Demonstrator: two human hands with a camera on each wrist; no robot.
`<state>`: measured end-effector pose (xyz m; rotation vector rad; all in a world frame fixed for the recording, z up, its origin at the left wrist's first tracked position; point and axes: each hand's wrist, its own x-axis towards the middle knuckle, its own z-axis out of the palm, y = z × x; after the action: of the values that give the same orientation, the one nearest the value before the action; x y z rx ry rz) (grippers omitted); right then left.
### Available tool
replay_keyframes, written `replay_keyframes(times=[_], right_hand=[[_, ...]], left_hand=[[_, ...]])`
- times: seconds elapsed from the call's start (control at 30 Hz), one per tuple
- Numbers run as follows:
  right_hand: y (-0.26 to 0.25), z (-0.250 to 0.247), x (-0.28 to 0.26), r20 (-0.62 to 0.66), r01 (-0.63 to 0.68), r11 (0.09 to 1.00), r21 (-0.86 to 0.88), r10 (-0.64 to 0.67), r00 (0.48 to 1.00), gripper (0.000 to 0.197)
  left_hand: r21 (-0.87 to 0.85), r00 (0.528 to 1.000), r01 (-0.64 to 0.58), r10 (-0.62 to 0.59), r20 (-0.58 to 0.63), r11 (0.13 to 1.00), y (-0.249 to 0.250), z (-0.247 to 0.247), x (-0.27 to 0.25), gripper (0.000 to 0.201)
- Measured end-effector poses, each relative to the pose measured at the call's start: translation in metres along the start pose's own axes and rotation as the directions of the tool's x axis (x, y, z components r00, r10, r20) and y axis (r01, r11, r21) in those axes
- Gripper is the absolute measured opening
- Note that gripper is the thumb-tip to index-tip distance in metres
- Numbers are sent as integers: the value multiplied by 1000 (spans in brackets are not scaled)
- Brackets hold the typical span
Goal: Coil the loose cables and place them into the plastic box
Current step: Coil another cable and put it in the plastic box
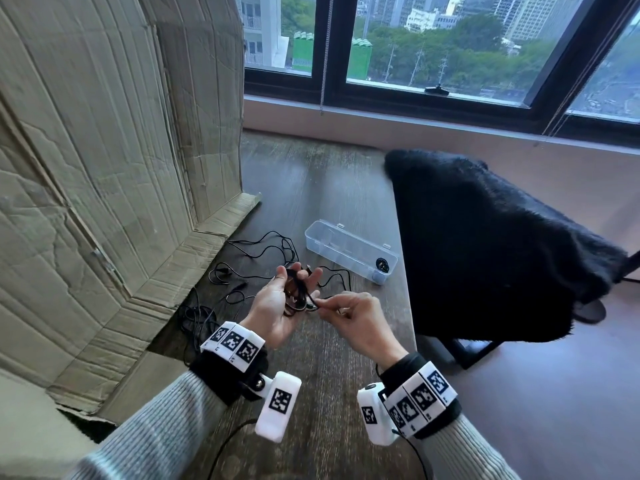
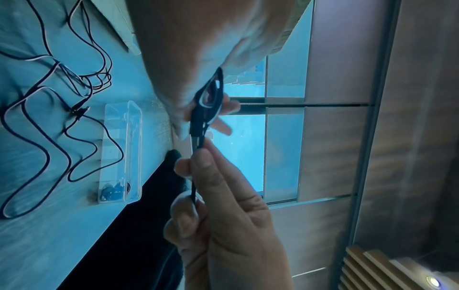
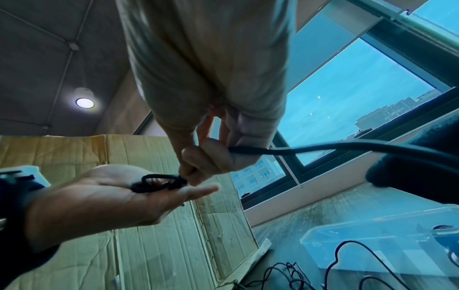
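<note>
My left hand [image 1: 292, 289] is held palm up above the wooden table [image 1: 311, 188], fingers straight. A small coil of black cable [image 1: 298, 297] lies across the palm, and in the right wrist view the coil [image 3: 159, 182] rests on that flat palm [image 3: 99, 196]. My right hand [image 1: 325, 304] pinches the cable's end beside the coil between thumb and forefinger [image 3: 191, 172]. The clear plastic box [image 1: 349, 249] stands open behind the hands, with a coiled cable [image 1: 382, 264] in its near end. Loose black cables [image 1: 263, 254] sprawl left of the box.
A large creased cardboard sheet [image 1: 104, 168] leans along the left side. A black furry cloth [image 1: 485, 244] hangs over a chair just past the table's right edge. Another tangle of black cable [image 1: 195, 317] lies by the cardboard near my left wrist.
</note>
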<state>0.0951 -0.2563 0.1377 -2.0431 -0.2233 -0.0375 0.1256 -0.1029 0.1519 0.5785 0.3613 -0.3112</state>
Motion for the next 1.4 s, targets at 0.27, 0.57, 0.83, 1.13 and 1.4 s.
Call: replay_keyframes(times=[0.27,0.57,0.83,1.13,1.4], right_hand=[[3,10,-23,221,-1,997,-71,17,975,19],[-22,-8,-32,440,197,942,-271,-61,896,26],[-39,-35,-5,187,308,922,-235,-268,945,11],[-10,-35,11,-143,44,999,19,-41,989,31],[16,-22,-2,-85,-41,986,161,55,995,13]], left_hand=[[-3,974,-170,168,-152,985,19,-5,15,53],[720,814,-452,573,93,526,9,-20,23,39],[877,875,-479,61,480,-31,0,-25,6,90],[876,854,-438,-210,476,203,7,-13,-13,28],[524,971,-196,92,218,829,10,-15,-6,35]])
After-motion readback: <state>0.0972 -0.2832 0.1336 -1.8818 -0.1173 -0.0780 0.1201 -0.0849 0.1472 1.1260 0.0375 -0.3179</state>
